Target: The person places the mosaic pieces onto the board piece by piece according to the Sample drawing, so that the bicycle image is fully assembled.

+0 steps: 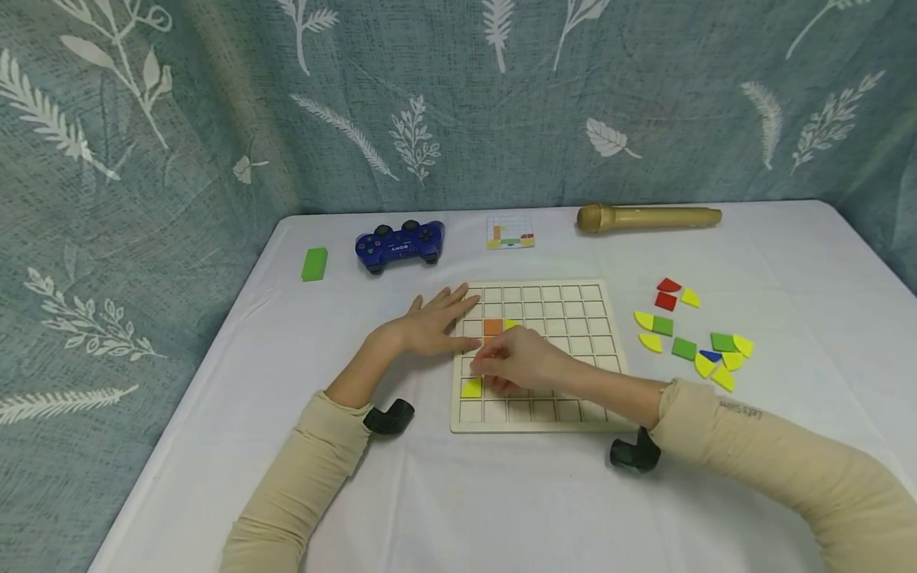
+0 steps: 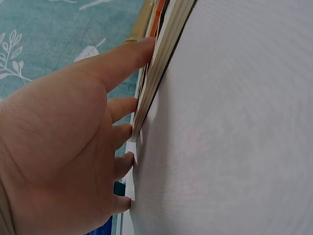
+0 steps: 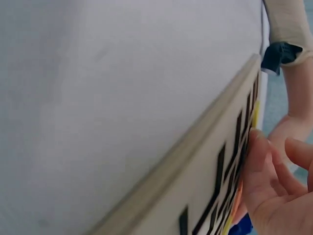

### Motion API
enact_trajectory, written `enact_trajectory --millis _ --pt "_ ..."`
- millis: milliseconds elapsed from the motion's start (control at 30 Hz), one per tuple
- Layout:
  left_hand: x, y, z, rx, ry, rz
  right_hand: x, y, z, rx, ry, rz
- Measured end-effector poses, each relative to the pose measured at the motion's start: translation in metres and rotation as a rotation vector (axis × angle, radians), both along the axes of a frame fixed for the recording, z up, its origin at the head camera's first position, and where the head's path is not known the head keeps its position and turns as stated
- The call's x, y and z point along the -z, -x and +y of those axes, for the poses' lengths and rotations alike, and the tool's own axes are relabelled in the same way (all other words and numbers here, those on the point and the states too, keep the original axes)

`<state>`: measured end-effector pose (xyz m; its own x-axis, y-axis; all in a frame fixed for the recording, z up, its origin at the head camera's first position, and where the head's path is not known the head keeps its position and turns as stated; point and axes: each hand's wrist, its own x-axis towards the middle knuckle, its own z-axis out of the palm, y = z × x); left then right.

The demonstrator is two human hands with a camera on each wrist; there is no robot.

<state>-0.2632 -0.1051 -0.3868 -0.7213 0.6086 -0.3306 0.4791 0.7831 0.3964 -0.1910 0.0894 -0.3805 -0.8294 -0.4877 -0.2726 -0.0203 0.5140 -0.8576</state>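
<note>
A square wooden grid board (image 1: 526, 428) lies flat on the table. My left hand (image 1: 435, 325) rests at its left edge with fingers spread; in the left wrist view the thumb (image 2: 129, 55) touches the board's side. My right hand (image 1: 523, 362) is over the board's left part, fingers bent and tips low at the cells; I cannot tell whether a piece is between them. Just below those tips a yellow piece (image 1: 470, 388) sits in a cell. An orange square (image 1: 493, 327) and a partly hidden yellow piece (image 1: 511, 324) lie in cells above the right hand.
Several loose red, yellow, green and blue pieces (image 1: 684, 348) lie right of the board. Behind it are a blue game controller (image 1: 401, 245), a pattern card (image 1: 510, 232) and a gold microphone-shaped object (image 1: 652, 218). A green block (image 1: 314, 264) lies at the back left.
</note>
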Motion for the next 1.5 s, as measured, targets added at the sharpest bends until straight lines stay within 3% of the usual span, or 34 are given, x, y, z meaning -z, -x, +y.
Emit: enact_trajectory --millis 200,467,633,900,1233,1500 --pt "-0.001 0.000 0.000 0.006 -0.002 0.005 -0.003 0.006 0.003 -0.052 0.072 -0.061" --pt "0.002 0.001 -0.001 0.004 -0.008 0.008 -0.001 0.011 0.005 -0.208 0.164 -0.221" --pt "0.002 0.001 0.000 0.001 -0.009 0.006 0.001 0.013 0.002 -0.255 0.150 -0.203" --pt "0.002 0.001 0.000 -0.003 -0.004 0.009 0.001 0.015 0.001 -0.260 0.144 -0.178" --pt "-0.001 -0.001 0.000 0.008 -0.009 0.016 -0.004 0.024 0.017 -0.173 0.285 -0.394" --pt "0.001 0.000 0.000 -0.002 0.004 0.010 -0.003 0.031 0.039 -0.138 0.368 -0.414"
